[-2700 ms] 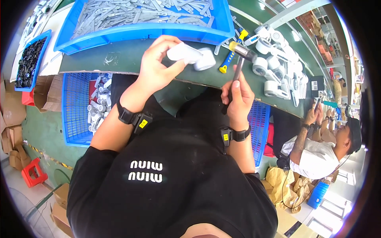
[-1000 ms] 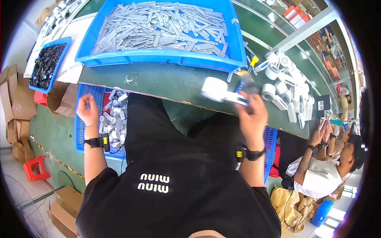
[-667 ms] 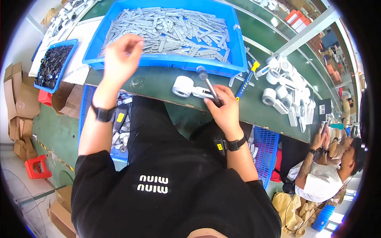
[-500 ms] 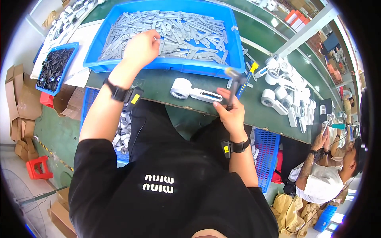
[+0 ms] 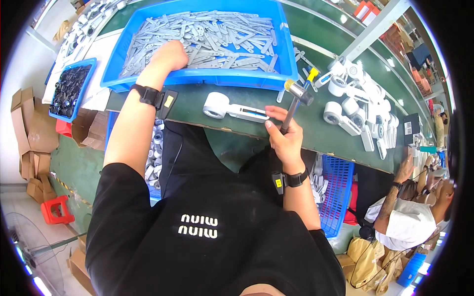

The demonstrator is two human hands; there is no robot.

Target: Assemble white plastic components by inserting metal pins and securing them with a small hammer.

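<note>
My left hand point(image 5: 170, 55) is down in a big blue bin point(image 5: 197, 78), its fingers curled against a heap of flat grey strips point(image 5: 217, 39). Whatever those fingers grip is hidden behind the back of the hand. My right hand point(image 5: 286, 135) is closed round the handle of a hammer point(image 5: 290, 114), whose yellow and dark head points up and away from me. Beside that hand's outstretched fingertips lies a white part point(image 5: 216, 105) on the green bench; it has a round head and a long slotted handle, like a handheld fan housing.
A pile of similar white parts point(image 5: 353, 111) covers the bench's right side, near a yellow-topped tool point(image 5: 312, 75). At left stands a small blue tray point(image 5: 74, 86) of black pieces. Blue crates point(image 5: 335, 192) sit under the bench. Another person point(image 5: 405, 212) works at far right.
My left hand has moved down and slightly left into the strips, its fingers curling. The hammer has turned a little in my right hand. The whole scene has shifted slightly.
</note>
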